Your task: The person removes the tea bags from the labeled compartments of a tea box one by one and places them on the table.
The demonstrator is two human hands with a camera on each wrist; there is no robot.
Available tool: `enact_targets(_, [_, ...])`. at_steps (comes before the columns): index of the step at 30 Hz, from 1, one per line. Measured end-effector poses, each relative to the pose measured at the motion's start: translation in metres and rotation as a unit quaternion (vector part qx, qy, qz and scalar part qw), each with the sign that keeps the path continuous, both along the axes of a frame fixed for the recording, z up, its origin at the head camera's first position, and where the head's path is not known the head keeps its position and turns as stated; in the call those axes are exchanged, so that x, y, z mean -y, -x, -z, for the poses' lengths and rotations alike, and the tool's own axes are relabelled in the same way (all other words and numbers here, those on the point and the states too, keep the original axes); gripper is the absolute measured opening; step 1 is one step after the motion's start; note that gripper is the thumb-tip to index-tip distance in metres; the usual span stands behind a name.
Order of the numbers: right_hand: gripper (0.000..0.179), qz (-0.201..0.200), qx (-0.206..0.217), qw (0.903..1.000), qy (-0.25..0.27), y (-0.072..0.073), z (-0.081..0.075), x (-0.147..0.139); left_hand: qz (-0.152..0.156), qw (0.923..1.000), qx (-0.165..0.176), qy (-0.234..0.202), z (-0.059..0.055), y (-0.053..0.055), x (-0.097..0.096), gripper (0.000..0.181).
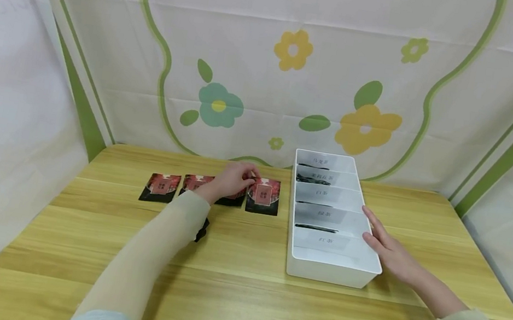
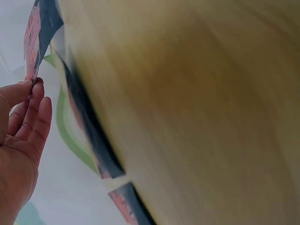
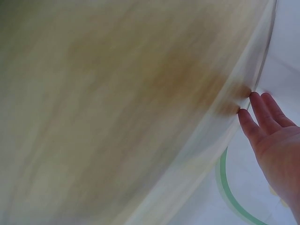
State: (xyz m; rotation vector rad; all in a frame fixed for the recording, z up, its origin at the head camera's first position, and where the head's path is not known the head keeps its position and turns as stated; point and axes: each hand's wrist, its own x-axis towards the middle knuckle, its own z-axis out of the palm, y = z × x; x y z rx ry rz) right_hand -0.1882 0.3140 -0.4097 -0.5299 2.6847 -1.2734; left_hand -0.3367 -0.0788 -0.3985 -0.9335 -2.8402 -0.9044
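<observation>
The left hand (image 1: pixel 231 181) pinches the top left corner of the rightmost red-and-black tea packet (image 1: pixel 263 197). In the left wrist view, its thumb and fingertips hold the edge of that tea packet (image 2: pixel 33 44), which is raised at an angle. Several similar packets, among them one at the far left (image 1: pixel 160 188), lie in a row, partly covered by the left hand and forearm. To their right stands a long white divided box (image 1: pixel 326 273). The right hand (image 1: pixel 391 255) touches the box's right side with extended fingers, and the right wrist view shows the fingertips (image 3: pixel 242 112) against its wall.
Labelled dividers split the box into several compartments; dark packets show in some, such as a dark packet (image 1: pixel 313 180) near the back. The wooden table (image 1: pixel 234 306) meets a white flowered curtain (image 1: pixel 261 61) behind. Side curtains hang left and right.
</observation>
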Motion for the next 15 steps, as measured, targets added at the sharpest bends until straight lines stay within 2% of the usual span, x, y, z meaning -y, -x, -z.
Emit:
enact_targets(5, [0.057, 0.001, -0.001, 1.0, -0.005, -0.001, -0.001, 0.001, -0.011, 0.9997, 0.018, 0.012, 0.008, 0.009, -0.006, 0.011])
enact_targets(15, [0.057, 0.003, -0.004, 0.9999, -0.009, 0.0, -0.002, 0.001, -0.045, 0.9962, 0.046, 0.058, 0.008, 0.012, -0.014, 0.01])
